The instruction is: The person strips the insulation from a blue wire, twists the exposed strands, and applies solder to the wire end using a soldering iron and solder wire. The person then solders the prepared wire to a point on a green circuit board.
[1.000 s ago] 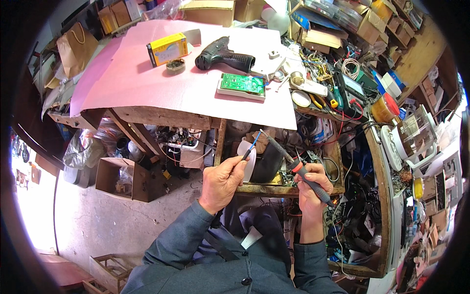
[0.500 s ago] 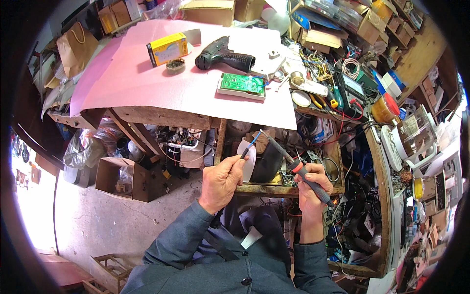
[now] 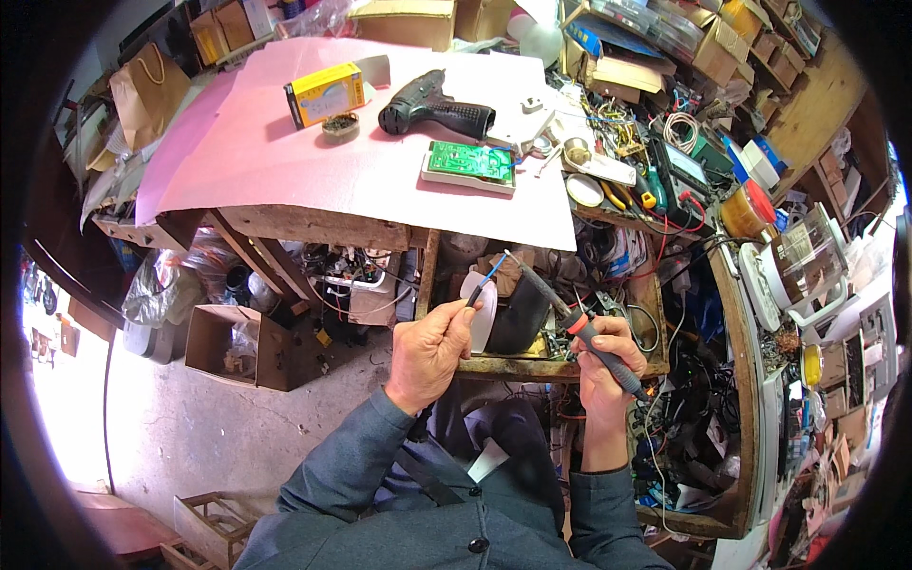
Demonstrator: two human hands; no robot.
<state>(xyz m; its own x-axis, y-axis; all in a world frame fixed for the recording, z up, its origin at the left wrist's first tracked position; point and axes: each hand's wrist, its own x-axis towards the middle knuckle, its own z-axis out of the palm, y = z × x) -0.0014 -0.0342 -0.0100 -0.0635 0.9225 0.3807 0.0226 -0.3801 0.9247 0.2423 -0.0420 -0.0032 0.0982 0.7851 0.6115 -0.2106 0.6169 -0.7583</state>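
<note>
Between thumb and forefinger my left hand (image 3: 429,353) pinches a black cable with a blue wire (image 3: 491,273) coming out of its end. My right hand (image 3: 608,366) is wrapped round the dark grey and red handle of a soldering iron (image 3: 573,326). The iron slants up and left, and its tip meets or nearly meets the end of the blue wire; contact is too small to tell. Both hands are over the open wooden drawer in front of the table. On the pink sheet beyond lies a green circuit board (image 3: 472,163) in a white casing.
A black cordless drill (image 3: 432,106), a yellow box (image 3: 325,93) and a small round tin (image 3: 340,128) stand on the pink sheet (image 3: 256,161). Pliers, wires and a multimeter (image 3: 682,163) crowd the right side. The drawer's wooden front edge (image 3: 532,369) runs just below my hands.
</note>
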